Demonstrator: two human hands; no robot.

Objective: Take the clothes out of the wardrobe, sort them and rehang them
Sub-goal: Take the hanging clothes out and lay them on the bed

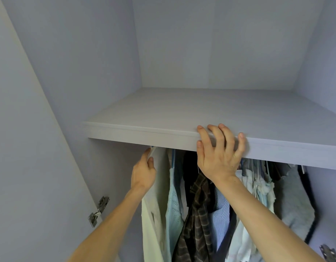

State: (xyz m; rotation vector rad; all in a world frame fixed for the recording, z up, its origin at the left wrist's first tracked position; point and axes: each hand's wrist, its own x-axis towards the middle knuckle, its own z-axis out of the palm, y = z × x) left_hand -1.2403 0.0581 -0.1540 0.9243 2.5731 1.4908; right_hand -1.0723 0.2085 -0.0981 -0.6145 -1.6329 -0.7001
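Your right hand (219,159) is spread wide, fingers splayed over the front lip of the pale grey laminate shelf (182,110), bracing you and holding nothing. Your left hand (144,173) reaches up just under that lip, fingers pinched narrow on the top of a white plastic hanger (151,151) that carries the cream-white garment (154,214) hanging directly below that hand.

The step in hand looks like lifting this first hanger off the rail, which is hidden behind the shelf edge. To do it well, raise the hook straight up before drawing it toward you, and let the right hand steady you while the left clears the neighbouring pale blue eyelet top (173,201), which hangs just beside and touches the cream piece.

Between your two forearms hangs a dark brown plaid shirt (199,214), slumped and creased, with a blue-and-white striped shirt (221,208) just behind it. To the right of your right hand crowd several white and pale garments (258,188), then a grey fleecy piece (294,203) with a dark strap at the far end. All the clothes are packed closely below the shelf inside the wardrobe; none appears to be out yet. A metal hinge (98,211) shows left of your left forearm.
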